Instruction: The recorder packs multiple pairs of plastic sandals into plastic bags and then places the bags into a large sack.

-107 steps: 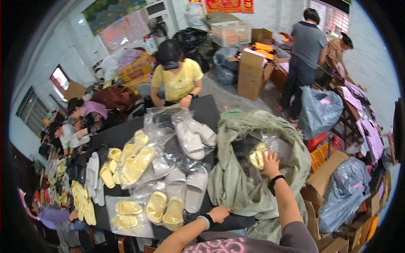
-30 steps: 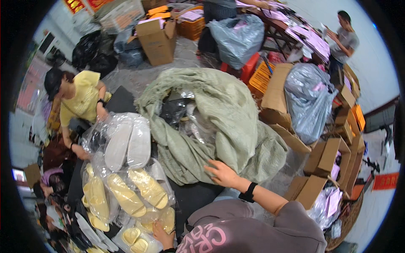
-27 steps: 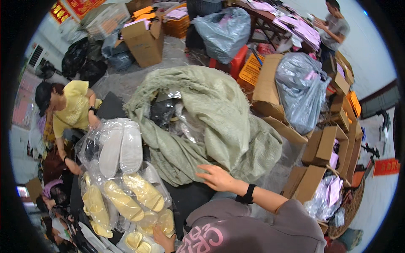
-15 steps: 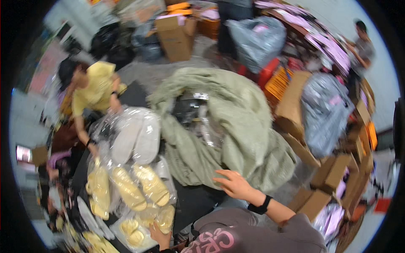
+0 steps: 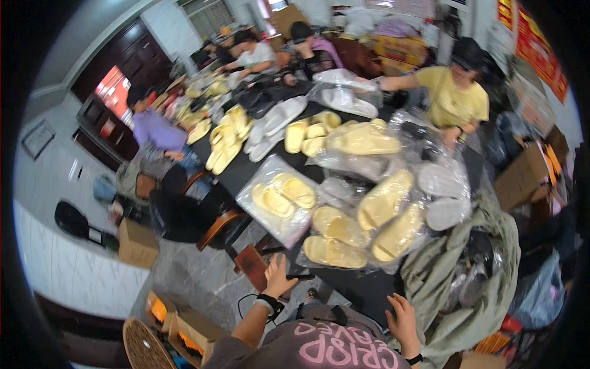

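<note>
My left hand (image 5: 279,278) is raised in front of the table's near edge, its fingers spread and nothing in them. A thin dark object I cannot make out shows beside its palm. My right hand (image 5: 402,320) hangs next to a large green woven sack (image 5: 501,301), also with fingers apart and holding nothing. The sack's mouth gapes over clear and dark plastic-wrapped contents. Nearest on the black table (image 5: 362,284) lie yellow slippers (image 5: 335,252) in clear bags. A bagged yellow pair (image 5: 283,197) rests farther left, and grey bagged slippers (image 5: 444,194) lie at the right.
A person in yellow (image 5: 455,98) reaches over the table's far right side, touching bagged slippers. Other people sit along its far end, one in purple (image 5: 157,129) at left. A black chair (image 5: 200,212) stands left of the table. Open cardboard boxes (image 5: 190,332) sit at lower left.
The view has swung left, bringing the whole table in. My left hand has come away from the bagged yellow slippers. My right hand stays open near the sack.
</note>
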Action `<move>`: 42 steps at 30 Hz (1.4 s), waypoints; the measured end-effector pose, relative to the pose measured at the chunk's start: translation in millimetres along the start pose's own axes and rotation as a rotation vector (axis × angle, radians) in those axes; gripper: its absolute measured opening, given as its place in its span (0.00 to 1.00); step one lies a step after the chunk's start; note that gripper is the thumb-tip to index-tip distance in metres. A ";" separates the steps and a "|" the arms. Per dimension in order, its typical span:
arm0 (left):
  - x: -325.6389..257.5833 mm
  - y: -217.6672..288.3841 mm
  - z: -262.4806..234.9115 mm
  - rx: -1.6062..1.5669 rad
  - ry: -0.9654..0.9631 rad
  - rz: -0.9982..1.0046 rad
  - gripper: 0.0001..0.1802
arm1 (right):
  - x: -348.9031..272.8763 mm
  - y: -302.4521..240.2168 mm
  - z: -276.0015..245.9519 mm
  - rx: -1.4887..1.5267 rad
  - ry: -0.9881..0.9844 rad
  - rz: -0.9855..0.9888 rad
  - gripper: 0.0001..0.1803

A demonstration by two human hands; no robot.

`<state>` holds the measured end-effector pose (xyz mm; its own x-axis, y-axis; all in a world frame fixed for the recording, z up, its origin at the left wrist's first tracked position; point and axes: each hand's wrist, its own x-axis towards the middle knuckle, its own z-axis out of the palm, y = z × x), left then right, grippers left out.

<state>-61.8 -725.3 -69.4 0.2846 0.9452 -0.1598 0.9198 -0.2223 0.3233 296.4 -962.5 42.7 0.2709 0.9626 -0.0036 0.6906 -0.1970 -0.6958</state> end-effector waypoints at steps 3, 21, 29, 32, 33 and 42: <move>-18.9 -43.5 1.3 -0.038 -0.017 -0.058 0.59 | 28.8 -18.9 28.3 -0.072 -0.112 -0.120 0.27; -119.0 -307.1 77.7 -0.282 -0.533 -0.436 0.43 | 125.2 -98.8 183.8 -0.197 -0.407 -0.128 0.33; -98.3 -318.4 65.7 -0.377 -0.477 -0.463 0.36 | 118.7 -71.4 192.2 -0.199 -0.613 -0.025 0.31; -84.3 -305.9 47.6 -0.368 -0.501 -0.452 0.36 | 121.9 -55.4 192.3 -0.203 -0.643 0.029 0.30; -83.7 -303.8 43.3 -0.386 -0.518 -0.448 0.36 | 122.5 -49.0 191.9 -0.195 -0.621 0.030 0.29; -70.0 -287.7 31.8 -0.360 -0.496 -0.503 0.32 | 119.2 -15.4 184.1 -0.151 -0.592 0.067 0.26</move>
<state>-337.8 -735.0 -180.9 0.0233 0.6762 -0.7363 0.8502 0.3741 0.3704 194.6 -810.5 -79.2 -0.0717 0.8785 -0.4723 0.7844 -0.2428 -0.5708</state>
